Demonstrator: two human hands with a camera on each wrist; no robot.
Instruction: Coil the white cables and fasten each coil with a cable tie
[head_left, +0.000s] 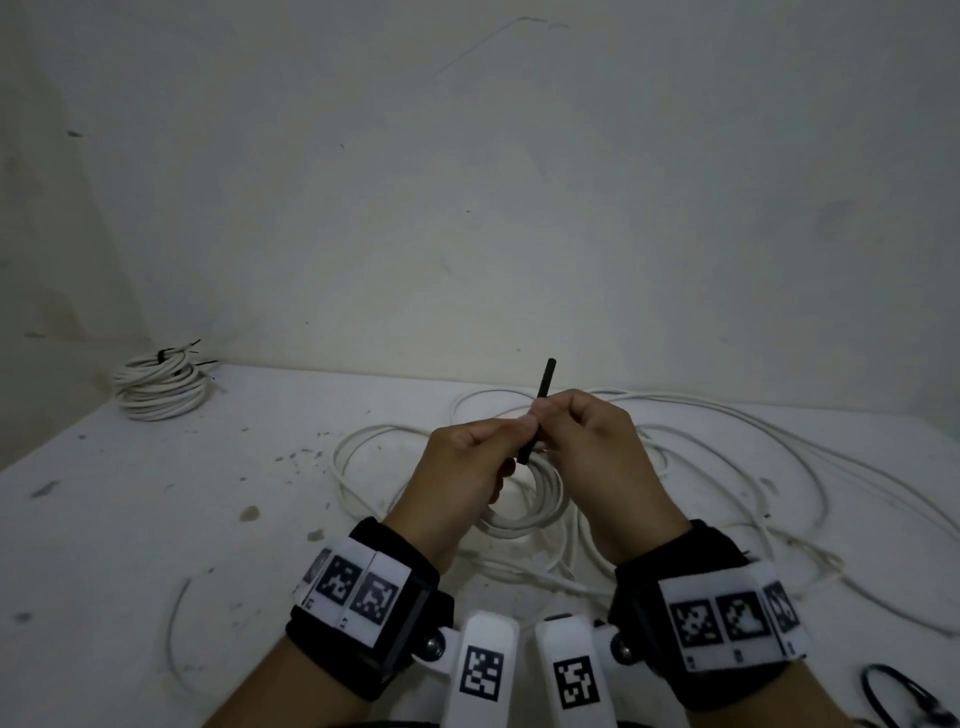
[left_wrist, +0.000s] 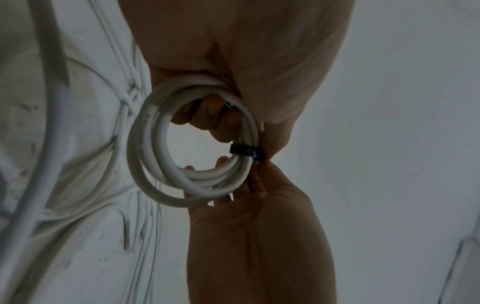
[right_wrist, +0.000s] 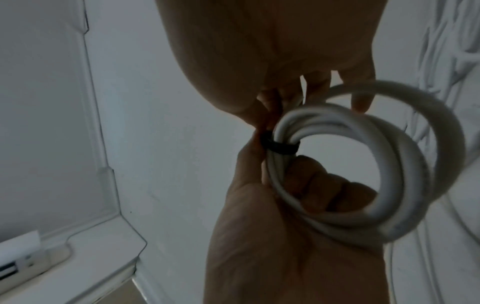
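Observation:
A small coil of white cable (head_left: 537, 501) hangs just above the table between my two hands. My left hand (head_left: 480, 457) grips it, with fingers (right_wrist: 330, 193) curled through the loop. A black cable tie (head_left: 544, 387) is wrapped round the strands (left_wrist: 244, 151) and its free tail sticks up above my knuckles. My right hand (head_left: 576, 423) pinches the tie next to the coil (right_wrist: 389, 164), thumb and forefinger closed on the strap (right_wrist: 279, 146). Its other fingertips rest against the coil.
Tied white coils (head_left: 158, 387) are stacked at the back left by the wall. Loose white cable (head_left: 779, 457) sprawls over the dirty white table (head_left: 156, 519) under and right of my hands. Spare black ties (head_left: 893, 693) lie at the near right corner.

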